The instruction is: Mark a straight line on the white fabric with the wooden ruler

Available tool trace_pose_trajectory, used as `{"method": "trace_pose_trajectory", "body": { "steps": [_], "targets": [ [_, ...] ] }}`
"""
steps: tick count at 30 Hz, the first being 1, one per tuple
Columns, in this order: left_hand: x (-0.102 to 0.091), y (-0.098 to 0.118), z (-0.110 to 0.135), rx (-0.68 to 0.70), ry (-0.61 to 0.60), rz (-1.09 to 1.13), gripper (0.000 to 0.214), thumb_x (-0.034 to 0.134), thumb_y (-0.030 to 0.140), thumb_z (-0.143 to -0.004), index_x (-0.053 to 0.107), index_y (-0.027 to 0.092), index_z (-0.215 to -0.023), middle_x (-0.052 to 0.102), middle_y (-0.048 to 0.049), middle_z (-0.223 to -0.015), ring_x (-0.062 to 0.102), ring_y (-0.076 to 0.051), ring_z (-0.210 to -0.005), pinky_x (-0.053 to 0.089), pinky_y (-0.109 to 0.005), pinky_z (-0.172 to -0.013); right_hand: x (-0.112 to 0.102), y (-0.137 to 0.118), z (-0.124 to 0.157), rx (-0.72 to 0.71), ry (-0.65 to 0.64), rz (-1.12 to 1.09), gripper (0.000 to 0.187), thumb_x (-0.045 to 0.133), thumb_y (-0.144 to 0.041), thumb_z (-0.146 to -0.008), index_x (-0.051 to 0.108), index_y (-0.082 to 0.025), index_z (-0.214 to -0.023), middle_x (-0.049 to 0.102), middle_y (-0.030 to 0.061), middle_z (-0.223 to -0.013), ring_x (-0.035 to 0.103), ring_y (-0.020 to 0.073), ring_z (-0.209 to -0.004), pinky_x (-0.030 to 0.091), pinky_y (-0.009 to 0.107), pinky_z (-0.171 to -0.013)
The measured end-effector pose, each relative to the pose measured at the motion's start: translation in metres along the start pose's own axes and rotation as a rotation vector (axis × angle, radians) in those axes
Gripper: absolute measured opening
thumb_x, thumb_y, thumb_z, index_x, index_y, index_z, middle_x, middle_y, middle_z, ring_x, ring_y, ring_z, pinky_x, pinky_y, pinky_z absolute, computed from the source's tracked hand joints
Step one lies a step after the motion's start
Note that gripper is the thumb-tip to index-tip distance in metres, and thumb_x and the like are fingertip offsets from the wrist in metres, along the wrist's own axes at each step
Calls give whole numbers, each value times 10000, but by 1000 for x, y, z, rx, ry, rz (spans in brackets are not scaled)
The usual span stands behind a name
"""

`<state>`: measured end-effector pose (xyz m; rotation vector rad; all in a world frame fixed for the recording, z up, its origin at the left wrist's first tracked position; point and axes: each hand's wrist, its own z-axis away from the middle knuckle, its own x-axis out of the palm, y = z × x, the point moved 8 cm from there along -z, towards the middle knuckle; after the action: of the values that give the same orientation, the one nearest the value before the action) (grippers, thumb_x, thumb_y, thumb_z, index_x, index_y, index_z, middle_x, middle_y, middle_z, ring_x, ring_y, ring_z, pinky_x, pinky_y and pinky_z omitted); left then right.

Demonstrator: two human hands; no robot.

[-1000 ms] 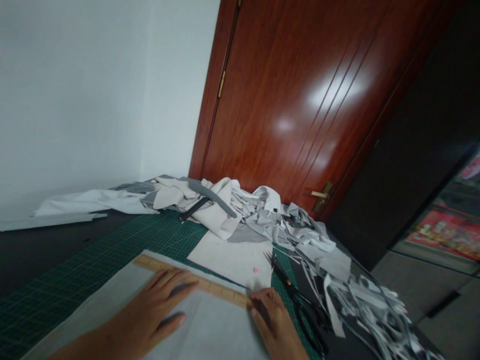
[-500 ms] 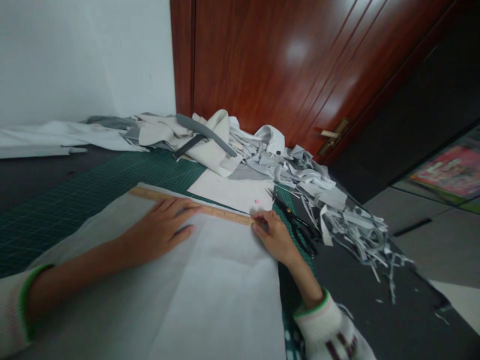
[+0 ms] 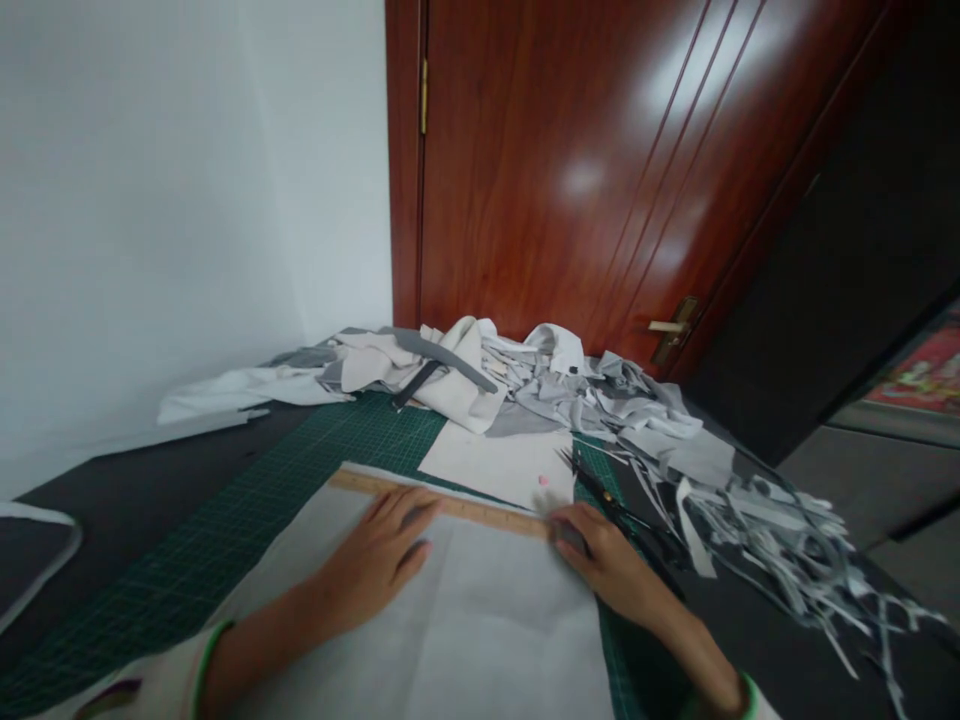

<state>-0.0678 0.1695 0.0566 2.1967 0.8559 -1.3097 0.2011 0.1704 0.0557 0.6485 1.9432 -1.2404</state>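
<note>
— Grip first: how do your 2 hands sit?

— Left hand (image 3: 382, 555) lies flat and wide, fingers spread, fingertips on the wooden ruler (image 3: 487, 510) and palm on the white cloth (image 3: 465, 630). Right hand (image 3: 611, 565) is curled at the ruler's right end. Whether it pinches anything I cannot tell, as the fingertips are blurred.

— Which way does the ruler run?

— Its long axis goes across me, along the cloth's far edge, with the left end a little farther off than the right. My left hand sits near its middle and my right touches its end, so neither has to reach.

— And farther out?

— The cloth lies on a green cutting mat (image 3: 300, 470) on the dark table (image 3: 112, 500). Just past the ruler is a smaller pale piece (image 3: 487, 465) with 1 small pink thing (image 3: 543, 481) on it, near my right fingertips. Black scissors (image 3: 622, 515) lie just right of that hand, tips pointing away from me. Beyond them a heap of grey and white scraps (image 3: 570, 390) sits against the red-brown door (image 3: 600, 170).
</note>
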Motion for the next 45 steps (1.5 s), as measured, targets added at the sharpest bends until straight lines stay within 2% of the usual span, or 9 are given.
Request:
{"method": "trace_pose_trajectory", "body": {
  "steps": [4, 8, 17, 22, 30, 33, 36, 41, 45],
  "targets": [
    [-2, 3, 2, -9, -4, -22, 479, 487, 152, -917, 482, 200, -1393, 575, -103, -1327, 514, -274, -1222, 425, -474, -1056, -35, 55, -2, 235, -4, 207, 265, 433, -273, -883, 637, -193, -1033, 714, 106, -958, 680, 266, -872, 501, 413, -812],
    [-2, 3, 1, -32, 2, -15, 492, 482, 134, -892, 498, 216, -1376, 580, -93, -1323, 515, -272, -1221, 417, -473, -1065, -50, 84, -9, 255, -14, 258, 173, 435, -301, -870, 588, -222, -849, 703, 91, -865, 672, 243, -765, 494, 372, -720],
    [-4, 3, 0, -15, 46, 4, 536, 471, 107, -878, 483, 237, -1398, 578, -64, -1335, 513, -252, -1235, 393, -439, -1090, -7, 44, -73, 135, -129, 294, 210, 472, -181, -893, 605, -160, -1054, 697, 78, -888, 655, 202, -827, 454, 300, -762],
    [0, 1, 3, -44, 31, 0, 530, 485, 118, -877, 470, 213, -1398, 572, -75, -1360, 508, -249, -1256, 400, -416, -1100, 15, 40, -96, 144, -165, 321, 156, 488, -122, -866, 624, -144, -939, 690, 94, -861, 644, 199, -800, 432, 283, -733],
    [4, -1, 10, -143, -26, -77, 458, 522, 181, -886, 507, 148, -1343, 559, -141, -1349, 500, -298, -1261, 435, -447, -1068, 13, 52, -96, 178, -242, 276, 97, 515, -200, -833, 569, -200, -752, 684, 50, -747, 623, 187, -707, 427, 279, -662],
    [3, 1, 11, -135, -33, -71, 473, 541, 183, -886, 497, 119, -1353, 548, -160, -1354, 492, -314, -1264, 447, -453, -1059, 9, 35, -98, 142, -213, 191, 98, 495, -242, -814, 545, -210, -736, 651, 34, -722, 603, 191, -706, 428, 296, -666],
    [2, 3, 11, -131, -22, -58, 490, 551, 179, -880, 485, 116, -1361, 534, -164, -1369, 486, -321, -1270, 454, -461, -1055, 13, 2, -101, 53, -208, -45, 138, 502, -308, -817, 545, -206, -734, 604, 19, -734, 577, 183, -732, 433, 303, -691],
    [-1, 1, 9, -177, -44, 11, 458, 561, 171, -876, 507, 138, -1330, 541, -160, -1339, 487, -326, -1266, 458, -491, -1049, 53, -47, -116, 69, -422, -474, 194, 636, -361, -761, 545, -194, -728, 515, -33, -672, 509, 133, -640, 417, 245, -558],
    [-7, -4, 7, -203, -15, 119, 421, 565, 153, -870, 532, 158, -1290, 543, -151, -1291, 507, -308, -1235, 479, -468, -1033, 89, -83, -146, 60, -527, -671, 223, 718, -349, -682, 581, -176, -715, 530, -48, -623, 487, 104, -578, 409, 215, -502]
  ]
}}
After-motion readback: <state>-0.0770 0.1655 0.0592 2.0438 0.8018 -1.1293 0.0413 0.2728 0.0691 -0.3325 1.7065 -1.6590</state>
